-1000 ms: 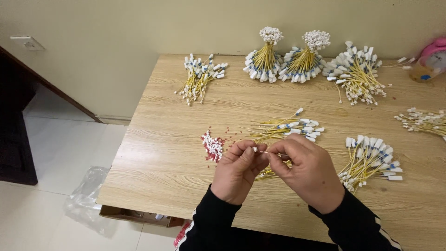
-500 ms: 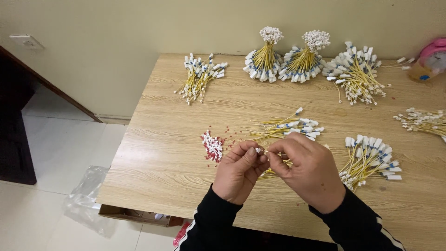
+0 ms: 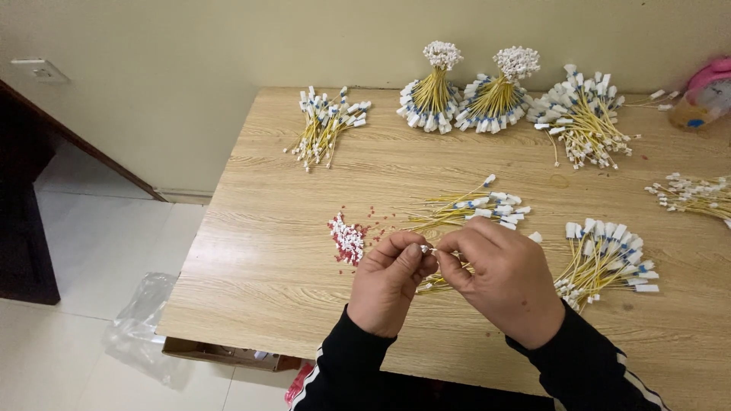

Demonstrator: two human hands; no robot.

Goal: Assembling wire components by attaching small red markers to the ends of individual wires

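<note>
**Two hands pinch one tiny white piece over the table**

I see both hands close together above the front of the wooden table (image 3: 266, 251). My left hand (image 3: 390, 283) is curled almost shut, and its thumb and first finger pinch a small white piece (image 3: 425, 248). My right hand (image 3: 509, 283) is curled too, and its fingertips meet the same spot from the other side. A thin yellow wire (image 3: 442, 283) runs under the right hand, and I think that hand holds it, but the fingers hide the grip. The white piece sits right between the two hands, a little above the table top.

Just left of the left hand lies one small heap of red and white bits (image 3: 346, 239). Behind the hands lies one loose pile of yellow wires with white ends (image 3: 472, 210). Right beside the right hand lies one more pile (image 3: 605, 255).

At the back I count two standing bundles: one (image 3: 434, 91) and another (image 3: 502, 93) just beside it. Next to them lies one big flat pile (image 3: 582, 118). Far to the left lies one pile (image 3: 326, 125), and one pile (image 3: 693, 194) lies at the right edge. That makes seven wire bunches and one heap of bits. A pink toy (image 3: 708, 91) sits in the back right corner.
</note>
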